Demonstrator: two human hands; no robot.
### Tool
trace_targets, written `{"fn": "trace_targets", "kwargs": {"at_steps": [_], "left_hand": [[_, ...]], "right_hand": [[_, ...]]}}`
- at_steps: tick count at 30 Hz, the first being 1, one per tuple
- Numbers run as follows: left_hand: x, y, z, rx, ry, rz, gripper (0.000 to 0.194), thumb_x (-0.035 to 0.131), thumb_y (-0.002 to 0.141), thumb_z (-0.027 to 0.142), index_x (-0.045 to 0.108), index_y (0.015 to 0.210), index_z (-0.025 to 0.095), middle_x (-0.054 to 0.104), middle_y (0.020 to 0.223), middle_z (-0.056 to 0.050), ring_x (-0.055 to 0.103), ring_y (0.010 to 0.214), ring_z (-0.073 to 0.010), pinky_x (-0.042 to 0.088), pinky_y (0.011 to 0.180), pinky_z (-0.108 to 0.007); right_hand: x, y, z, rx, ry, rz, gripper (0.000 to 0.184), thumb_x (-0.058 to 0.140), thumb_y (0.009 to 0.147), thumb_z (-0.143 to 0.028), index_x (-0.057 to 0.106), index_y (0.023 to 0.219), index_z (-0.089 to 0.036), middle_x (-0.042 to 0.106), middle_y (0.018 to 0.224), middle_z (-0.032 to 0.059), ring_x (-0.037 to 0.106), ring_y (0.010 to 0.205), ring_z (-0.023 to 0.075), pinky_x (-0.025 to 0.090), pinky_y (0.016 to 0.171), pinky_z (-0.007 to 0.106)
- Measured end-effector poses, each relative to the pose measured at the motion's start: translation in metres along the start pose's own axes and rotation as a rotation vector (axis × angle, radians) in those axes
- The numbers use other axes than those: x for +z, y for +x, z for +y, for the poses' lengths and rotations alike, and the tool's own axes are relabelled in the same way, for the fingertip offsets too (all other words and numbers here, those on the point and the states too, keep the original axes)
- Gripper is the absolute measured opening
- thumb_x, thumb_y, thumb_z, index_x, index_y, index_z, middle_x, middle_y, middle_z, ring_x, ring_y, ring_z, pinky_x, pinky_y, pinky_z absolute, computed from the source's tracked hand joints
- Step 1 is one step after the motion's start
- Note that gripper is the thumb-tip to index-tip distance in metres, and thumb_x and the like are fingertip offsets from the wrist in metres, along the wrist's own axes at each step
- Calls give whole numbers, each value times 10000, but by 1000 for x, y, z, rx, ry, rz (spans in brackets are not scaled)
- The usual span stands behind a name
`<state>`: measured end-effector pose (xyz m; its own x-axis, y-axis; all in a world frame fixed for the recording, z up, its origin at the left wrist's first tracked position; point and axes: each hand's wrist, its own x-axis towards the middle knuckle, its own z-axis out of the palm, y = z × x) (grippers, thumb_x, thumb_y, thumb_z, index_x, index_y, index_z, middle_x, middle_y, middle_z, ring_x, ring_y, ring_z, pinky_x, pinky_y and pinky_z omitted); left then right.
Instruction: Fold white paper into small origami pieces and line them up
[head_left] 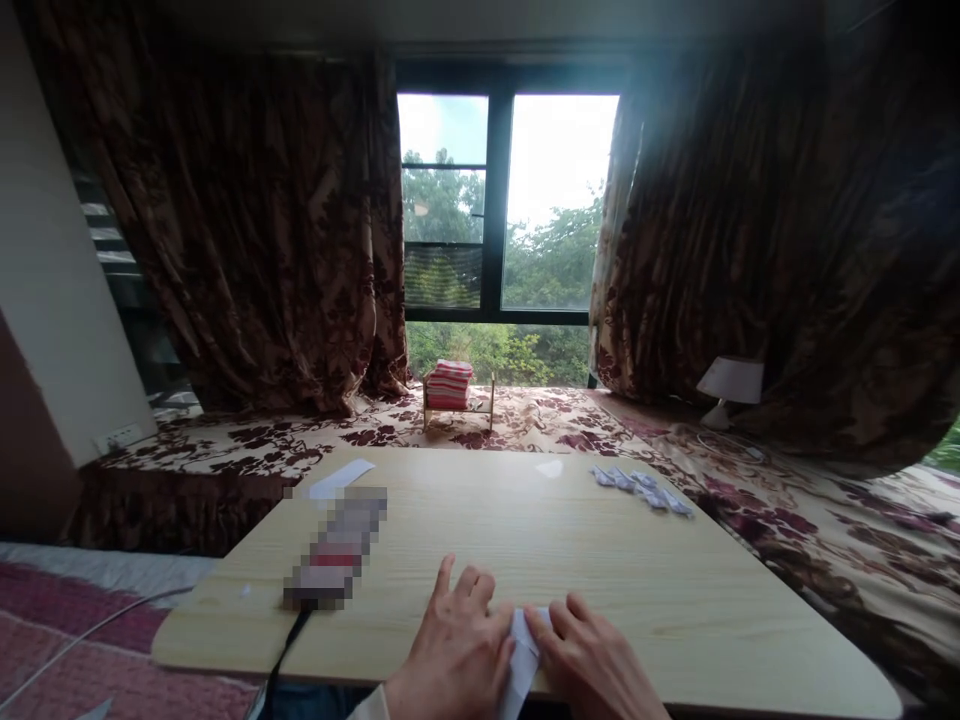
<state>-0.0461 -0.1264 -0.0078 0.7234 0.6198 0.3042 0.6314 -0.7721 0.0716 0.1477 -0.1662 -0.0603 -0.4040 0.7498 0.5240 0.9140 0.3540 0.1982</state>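
In the head view, a white paper strip [523, 664] was seen between the 2 hands, at the near edge of the pale wooden table [465, 520]. Its long axis was pointed away from the body, with the far end leaned slightly to the right and the near end brought down to the table's edge. At the far end, a corner was angled towards the right hand [592, 655], and what looked like a fold or overlap was shown there.

The strip's left edge was met by the left hand [459, 640], laid palm down, with the thumb and forefinger brought in against the paper and the outer fingers spread forward over the wood. Whether the paper was pinched or only pressed on that side could not be told. On the right side, the far corner was gripped between the thumb and bent forefinger of the right hand, with the other fingers curled close beside them. Neither hand was judged nearer, since the strip was touched from both sides; the far corner, though, was covered more by the right fingertips.

Well apart, near the table's far right corner, a row of small folded paper pieces [643, 490] was set out.
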Motion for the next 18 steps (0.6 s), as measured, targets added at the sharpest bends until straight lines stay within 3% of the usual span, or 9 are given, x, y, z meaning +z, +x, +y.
{"fn": "trace_targets", "kwargs": {"at_steps": [3, 9, 14, 18], "left_hand": [[13, -2, -4, 57, 33, 29, 281, 482, 893, 395, 628, 1057, 220, 628, 999, -80, 534, 1009, -259, 269, 1029, -590], [22, -8, -8, 90, 61, 82, 300, 464, 909, 393, 606, 1109, 221, 636, 1003, -69, 545, 995, -248, 274, 1023, -579], [20, -6, -9, 52, 39, 76, 239, 500, 888, 386, 631, 1022, 238, 629, 994, -59, 542, 977, -241, 294, 1003, -567], [35, -3, -19, 118, 121, 173, 247, 570, 838, 424, 637, 997, 248, 632, 924, -43, 542, 892, -223, 329, 963, -526]], "right_hand": [[9, -3, 4, -51, -29, 110, 423, 679, 653, -79, 647, 1054, -209, 647, 728, -4, 560, 677, 169, 389, 523, 252], [9, -3, 1, -19, -53, 150, 439, 680, 639, -64, 639, 1038, -243, 652, 726, -12, 574, 663, 170, 389, 516, 244], [11, -8, 4, 26, -44, 51, 405, 660, 676, -53, 648, 1015, -274, 668, 778, -7, 603, 699, 175, 400, 511, 228], [12, -15, 21, 56, -101, -23, 431, 600, 693, 10, 654, 1020, -266, 684, 816, 0, 635, 759, 177, 416, 514, 213]]}}
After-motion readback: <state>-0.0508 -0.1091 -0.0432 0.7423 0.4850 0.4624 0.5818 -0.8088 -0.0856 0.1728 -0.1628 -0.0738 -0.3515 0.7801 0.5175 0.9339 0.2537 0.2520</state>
